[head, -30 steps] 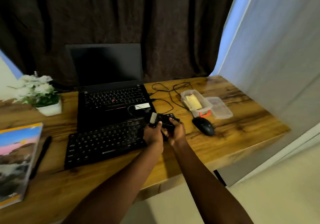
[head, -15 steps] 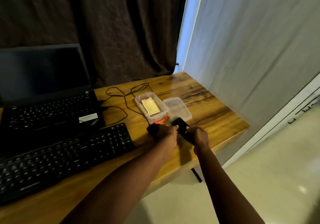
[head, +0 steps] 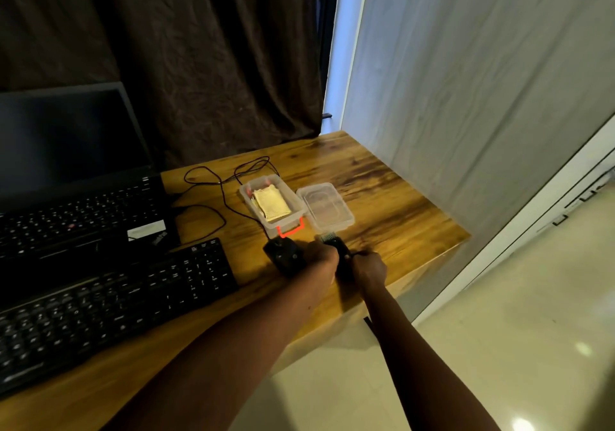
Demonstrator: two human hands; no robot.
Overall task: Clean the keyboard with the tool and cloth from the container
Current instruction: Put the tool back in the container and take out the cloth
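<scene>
While the wooden surface (head: 382, 197) carries the flat black keyboard (head: 109, 307) at its left, both hands are closed together on the small dark tool (head: 337, 247) near the right edge. I judge the brush is being prepared; next it must go to the keys. The folded yellow cloth (head: 272, 205) lies in the clear plastic container (head: 248, 194).

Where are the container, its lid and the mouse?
container (head: 249, 194): head view, rear left rim.
lid (head: 327, 206): head view, flat middle.
mouse (head: 283, 254): head view, top of its body.
</scene>
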